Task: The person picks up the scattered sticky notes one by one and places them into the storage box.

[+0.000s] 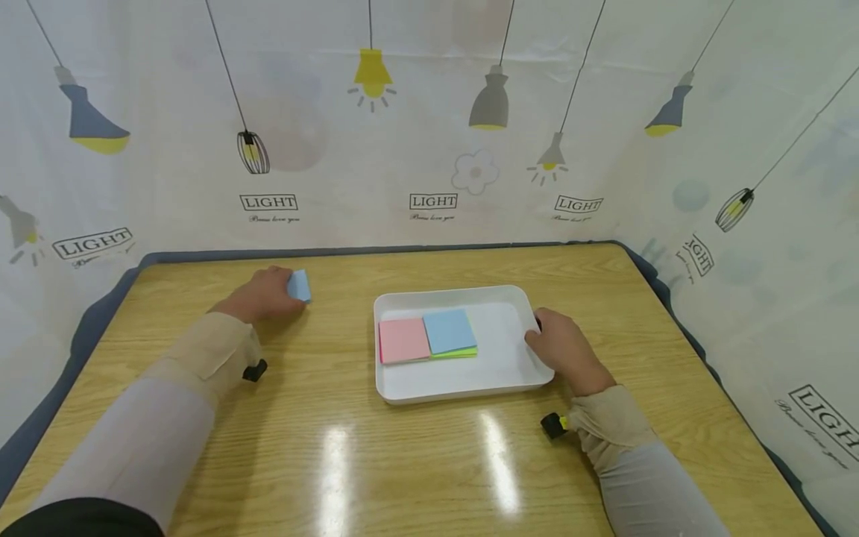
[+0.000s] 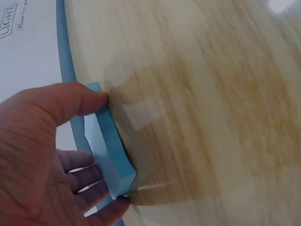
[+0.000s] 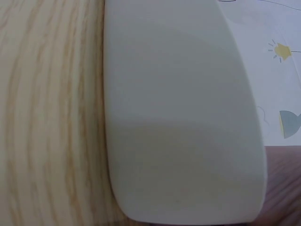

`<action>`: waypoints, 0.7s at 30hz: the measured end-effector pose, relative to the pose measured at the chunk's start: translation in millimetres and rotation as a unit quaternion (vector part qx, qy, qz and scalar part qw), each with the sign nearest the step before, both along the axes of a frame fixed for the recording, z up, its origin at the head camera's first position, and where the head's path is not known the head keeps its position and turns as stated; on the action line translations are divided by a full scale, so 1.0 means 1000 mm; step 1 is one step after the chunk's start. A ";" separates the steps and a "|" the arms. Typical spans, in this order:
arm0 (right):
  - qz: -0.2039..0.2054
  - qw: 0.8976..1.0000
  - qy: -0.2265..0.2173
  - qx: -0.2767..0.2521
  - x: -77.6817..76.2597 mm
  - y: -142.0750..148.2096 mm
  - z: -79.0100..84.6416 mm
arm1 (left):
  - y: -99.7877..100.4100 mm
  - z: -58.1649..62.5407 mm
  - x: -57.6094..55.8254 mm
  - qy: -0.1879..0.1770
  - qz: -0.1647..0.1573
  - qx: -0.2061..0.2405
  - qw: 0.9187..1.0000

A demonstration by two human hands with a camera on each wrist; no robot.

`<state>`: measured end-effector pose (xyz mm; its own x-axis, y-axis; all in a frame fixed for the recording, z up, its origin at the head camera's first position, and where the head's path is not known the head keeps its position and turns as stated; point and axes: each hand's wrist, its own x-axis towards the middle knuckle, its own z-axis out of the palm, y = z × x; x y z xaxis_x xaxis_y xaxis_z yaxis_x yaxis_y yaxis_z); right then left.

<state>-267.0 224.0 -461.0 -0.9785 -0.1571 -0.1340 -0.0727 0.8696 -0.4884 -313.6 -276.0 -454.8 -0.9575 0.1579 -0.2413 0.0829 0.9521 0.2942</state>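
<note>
My left hand (image 1: pixel 270 293) is at the back left of the table, pinching a pad of light blue sticky notes (image 1: pixel 300 286) between thumb and fingers. In the left wrist view the thumb presses one end of the pad (image 2: pixel 113 146) and a fingertip the other. A white tray (image 1: pixel 503 328) lies in the middle, gripped at its right end by my right hand (image 1: pixel 567 349), thumb over the rim. Inside, a pink sticky-note pad (image 1: pixel 404 340) sits at the left. Beside it a blue pad (image 1: pixel 448 331) rests on a green one (image 1: pixel 458 354). The right wrist view mostly shows the tray's side (image 3: pixel 183 103).
A wooden table (image 1: pixel 322 358) with a dark edge spans the view. White cloth walls (image 1: pixel 322 97) printed with lamps enclose it at the back and sides. Small black wrist devices sit by each cuff, one (image 1: pixel 255 371) at the left and one (image 1: pixel 553 426) at the right.
</note>
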 end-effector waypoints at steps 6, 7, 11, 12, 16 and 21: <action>-0.001 1.000 0.003 -0.002 0.001 0.000 0.000 | 0.002 0.004 0.000 -0.005 0.014 -0.024 1.000; -0.001 1.000 0.003 -0.001 0.001 0.000 -0.001 | 0.002 0.005 0.001 -0.007 0.016 -0.026 1.000; -0.003 1.000 0.007 0.002 0.000 0.000 -0.001 | 0.002 0.008 0.003 -0.012 0.017 -0.031 0.999; -0.001 1.000 0.007 0.002 0.000 0.000 -0.001 | 0.002 0.008 0.003 -0.016 0.019 -0.031 0.999; 0.000 1.000 0.009 0.005 -0.001 0.000 -0.002 | -0.002 0.005 0.004 -0.019 0.025 -0.023 0.999; 0.000 1.000 0.005 0.005 -0.003 0.001 -0.003 | -0.006 -0.001 0.003 -0.009 0.029 0.000 1.000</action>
<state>-270.0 224.5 -463.7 -0.9797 -0.1556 -0.1266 -0.0771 0.8747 -0.4785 -310.8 -282.1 -455.8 -0.9606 0.1030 -0.2580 0.0234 0.9554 0.2942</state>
